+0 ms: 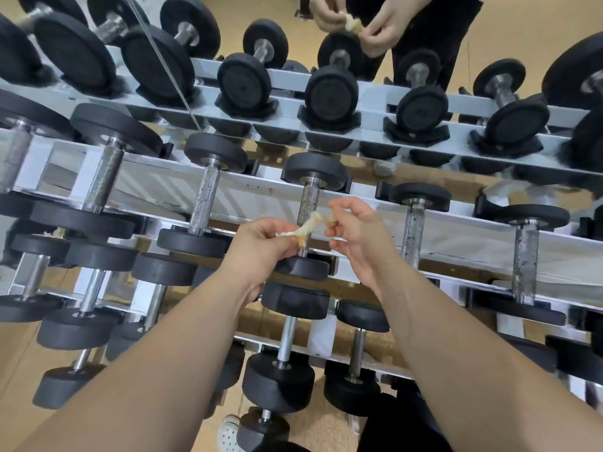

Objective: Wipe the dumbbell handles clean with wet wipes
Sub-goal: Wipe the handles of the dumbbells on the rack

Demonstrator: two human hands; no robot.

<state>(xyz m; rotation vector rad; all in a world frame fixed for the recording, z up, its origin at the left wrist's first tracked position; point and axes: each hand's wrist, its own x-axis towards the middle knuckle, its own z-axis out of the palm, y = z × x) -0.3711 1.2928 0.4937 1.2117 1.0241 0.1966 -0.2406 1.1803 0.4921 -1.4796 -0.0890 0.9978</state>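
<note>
A twisted, yellowish wet wipe [308, 226] is stretched between my two hands in front of the rack's top row. My left hand [261, 246] pinches its lower left end and my right hand [354, 226] pinches its upper right end. Right behind the wipe stands a dumbbell with a knurled steel handle [310, 199] and black round heads. Neighbouring dumbbells show similar handles, one to the left [205, 200] and one to the right [412, 234]. The wipe seems to hang just in front of the middle handle; contact is unclear.
The white tiered rack [456, 223] carries several black dumbbells on lower rows too. A mirror behind the rack reflects the dumbbells, my hands and the wipe [352, 22]. Tan floor and my shoe [228, 433] show below.
</note>
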